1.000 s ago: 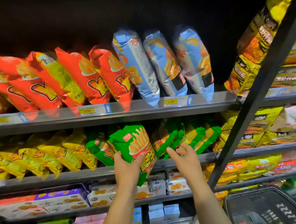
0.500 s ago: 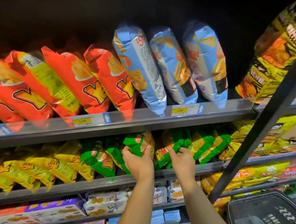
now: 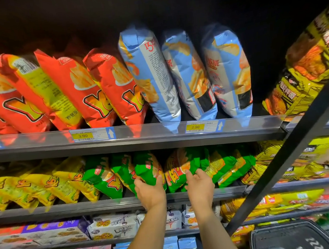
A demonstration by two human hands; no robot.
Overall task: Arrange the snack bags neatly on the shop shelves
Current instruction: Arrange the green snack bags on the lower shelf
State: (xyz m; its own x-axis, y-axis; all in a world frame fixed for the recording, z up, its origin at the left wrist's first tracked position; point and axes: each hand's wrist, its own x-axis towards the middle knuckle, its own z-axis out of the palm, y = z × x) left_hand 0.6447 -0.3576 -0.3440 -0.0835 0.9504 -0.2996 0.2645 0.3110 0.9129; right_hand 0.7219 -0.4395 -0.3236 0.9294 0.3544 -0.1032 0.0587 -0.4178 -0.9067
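Hands hold two: left hand (image 3: 150, 192) grips green bag (image 3: 146, 166), right hand (image 3: 199, 185) pinches neighbouring green bag (image 3: 176, 173).

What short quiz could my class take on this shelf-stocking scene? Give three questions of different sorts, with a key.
1. True or false: the left hand grips a green snack bag, and the right hand holds the neighbouring green bag.
2. How many blue bags sit on the top shelf? A two, B three, C five.
3. Fill the gap: the price tag beneath the blue bags reads ___.
Key: 1 true; 2 B; 3 2.90.
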